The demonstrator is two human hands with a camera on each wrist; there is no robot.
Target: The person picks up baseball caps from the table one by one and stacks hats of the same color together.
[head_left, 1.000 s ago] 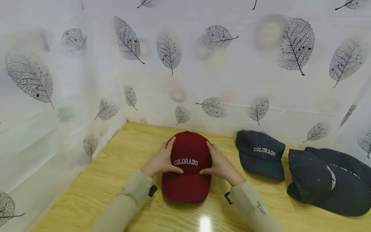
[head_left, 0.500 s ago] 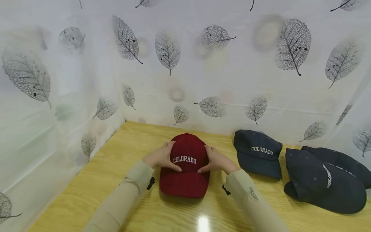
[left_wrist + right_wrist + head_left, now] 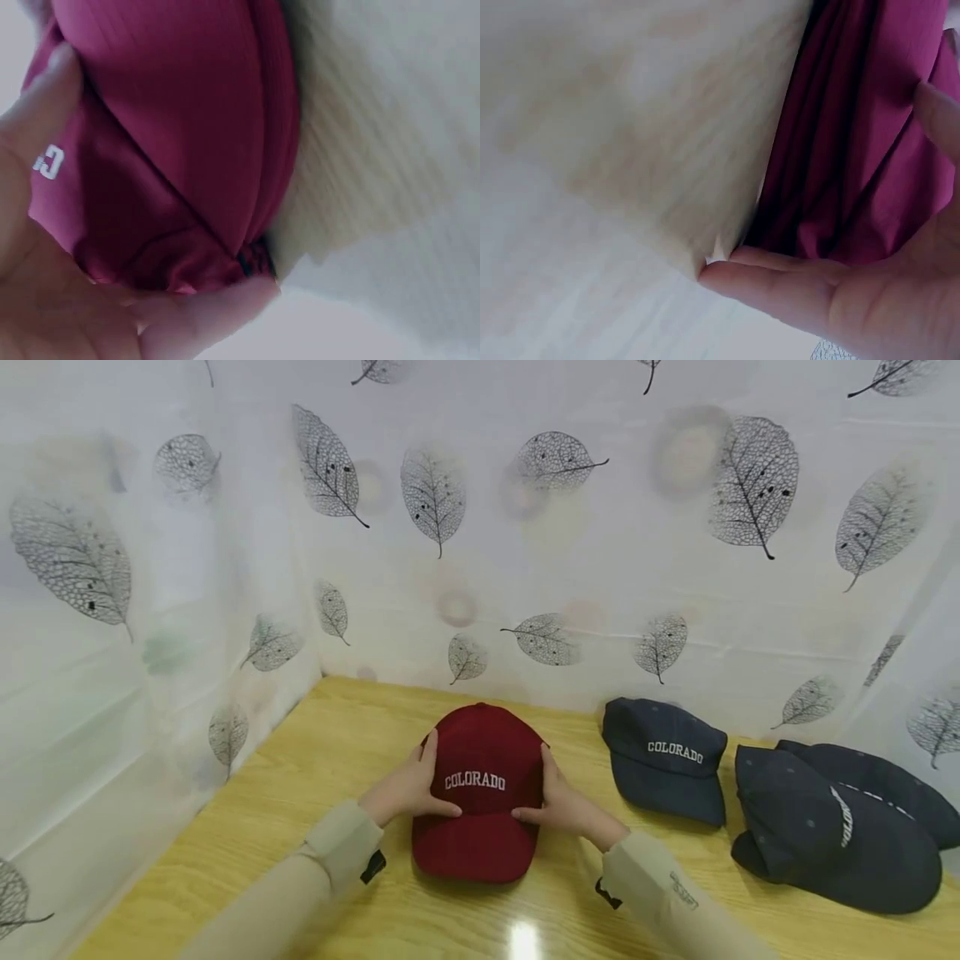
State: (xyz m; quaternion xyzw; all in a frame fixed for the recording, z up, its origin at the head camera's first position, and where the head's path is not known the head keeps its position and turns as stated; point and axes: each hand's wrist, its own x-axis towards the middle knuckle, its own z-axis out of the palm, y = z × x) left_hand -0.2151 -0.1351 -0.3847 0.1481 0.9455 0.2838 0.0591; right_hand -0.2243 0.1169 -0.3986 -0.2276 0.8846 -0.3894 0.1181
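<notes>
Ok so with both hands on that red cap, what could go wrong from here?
The left hand and right hand press the red cap from both sides, so its soft crown may crease or cave in. The navy cap lies close on the right, so a sideways slide of the red cap could nudge it.

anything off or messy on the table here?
Mostly tidy. The red cap sits upright between the left hand and right hand; one navy cap sits neatly. The far-right navy caps lie overlapping and turned sideways, lettering vertical.
</notes>
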